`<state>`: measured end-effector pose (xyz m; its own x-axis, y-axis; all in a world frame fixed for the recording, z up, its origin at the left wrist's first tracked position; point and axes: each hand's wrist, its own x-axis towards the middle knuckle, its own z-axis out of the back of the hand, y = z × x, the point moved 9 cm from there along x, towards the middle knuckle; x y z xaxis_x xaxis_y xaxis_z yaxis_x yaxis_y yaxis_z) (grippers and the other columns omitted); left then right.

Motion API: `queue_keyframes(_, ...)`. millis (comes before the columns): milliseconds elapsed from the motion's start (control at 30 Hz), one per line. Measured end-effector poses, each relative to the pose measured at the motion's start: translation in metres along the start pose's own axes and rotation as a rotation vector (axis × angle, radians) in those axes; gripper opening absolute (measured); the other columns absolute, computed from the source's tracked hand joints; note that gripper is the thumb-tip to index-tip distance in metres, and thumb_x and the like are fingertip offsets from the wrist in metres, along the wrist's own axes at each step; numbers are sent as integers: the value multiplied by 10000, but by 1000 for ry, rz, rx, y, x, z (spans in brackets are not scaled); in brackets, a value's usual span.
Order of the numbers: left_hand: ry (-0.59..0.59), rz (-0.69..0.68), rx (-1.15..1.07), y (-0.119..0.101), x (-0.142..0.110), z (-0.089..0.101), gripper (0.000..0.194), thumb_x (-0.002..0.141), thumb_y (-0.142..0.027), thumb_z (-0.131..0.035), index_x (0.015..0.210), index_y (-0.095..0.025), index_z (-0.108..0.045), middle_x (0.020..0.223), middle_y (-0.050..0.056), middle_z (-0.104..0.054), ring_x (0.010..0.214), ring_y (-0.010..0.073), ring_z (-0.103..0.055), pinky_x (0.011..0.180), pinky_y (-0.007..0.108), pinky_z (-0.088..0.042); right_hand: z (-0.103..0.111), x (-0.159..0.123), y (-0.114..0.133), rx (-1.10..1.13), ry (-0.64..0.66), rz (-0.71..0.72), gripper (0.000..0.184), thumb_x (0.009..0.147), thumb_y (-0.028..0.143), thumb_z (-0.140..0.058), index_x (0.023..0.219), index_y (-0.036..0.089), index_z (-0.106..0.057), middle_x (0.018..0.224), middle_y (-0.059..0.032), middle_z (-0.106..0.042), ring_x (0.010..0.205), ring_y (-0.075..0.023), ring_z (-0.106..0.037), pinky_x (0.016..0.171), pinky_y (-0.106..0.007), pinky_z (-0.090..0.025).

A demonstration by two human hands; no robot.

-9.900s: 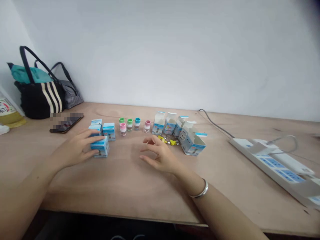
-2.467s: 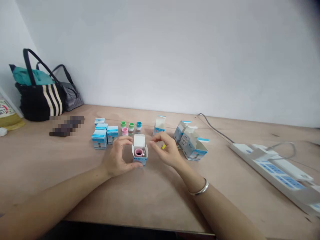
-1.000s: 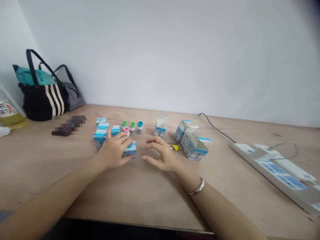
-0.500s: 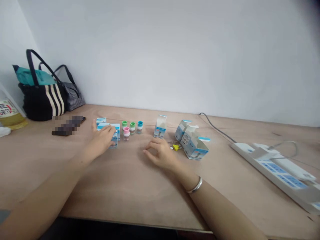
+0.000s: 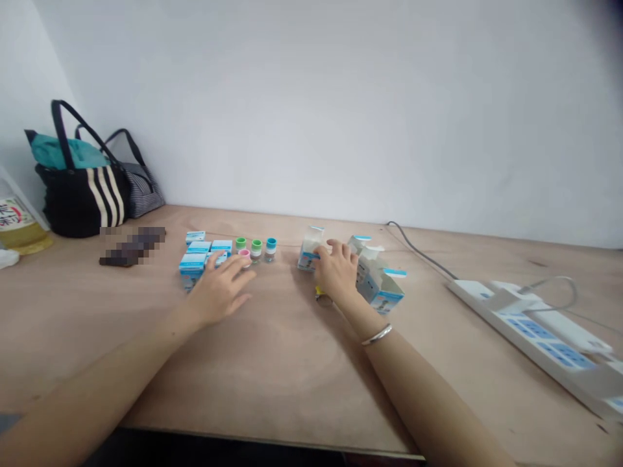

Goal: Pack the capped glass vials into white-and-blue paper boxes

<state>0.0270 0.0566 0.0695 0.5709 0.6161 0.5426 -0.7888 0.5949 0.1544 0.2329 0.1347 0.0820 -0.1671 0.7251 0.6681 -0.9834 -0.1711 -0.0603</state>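
My left hand (image 5: 220,287) hovers over the table with fingers spread and holds nothing. It is just right of several closed blue-and-white small boxes (image 5: 193,262) and partly covers a pink-capped little jar (image 5: 244,255). Two green-capped jars (image 5: 256,250) and a blue-capped jar (image 5: 271,249) stand behind it. My right hand (image 5: 338,269) has its fingers apart beside an upright open box (image 5: 307,254); whether it touches the box I cannot tell. A small yellow piece (image 5: 319,292) shows under the palm's left side. More opened boxes (image 5: 382,292) lie right of that hand.
A dark phone (image 5: 131,248) lies at the left, near a black striped bag (image 5: 87,198), a grey bag (image 5: 143,188) and a bottle of yellow liquid (image 5: 19,227). A white power strip (image 5: 530,337) with a grey cable (image 5: 423,250) runs along the right.
My left hand has come off the closed boxes, moving right and nearer me. My right hand has moved right and forward to the open box. The yellow piece now shows farther left.
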Motion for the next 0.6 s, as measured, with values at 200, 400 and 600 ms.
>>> queue_keyframes(200,7,-144,-88,-35,1,-15,558,808,-309,-574,1334,-189,-430,1416,134,-405,1307,300,-361,1095,498,-233,22,-7,20,421,-3,145,100,842,211,-502,863,173,-593,1095,-137,-509,938,-256,-520,830,-422,-420)
queue_keyframes(400,-128,-99,-189,-39,7,-7,578,812,-293,-586,1352,-248,-386,1474,117,-287,1334,344,-306,1056,516,-314,41,-35,79,739,172,426,39,828,168,-509,826,185,-544,982,-94,-514,815,-178,-545,716,-309,-474)
queue_keyframes(600,-103,98,-486,-18,8,-17,413,823,-285,-567,1211,-218,-443,1405,132,-372,1196,272,-496,959,417,-454,35,-39,81,896,258,244,115,840,292,-554,837,177,-564,789,-36,-560,680,-144,-533,622,-268,-444)
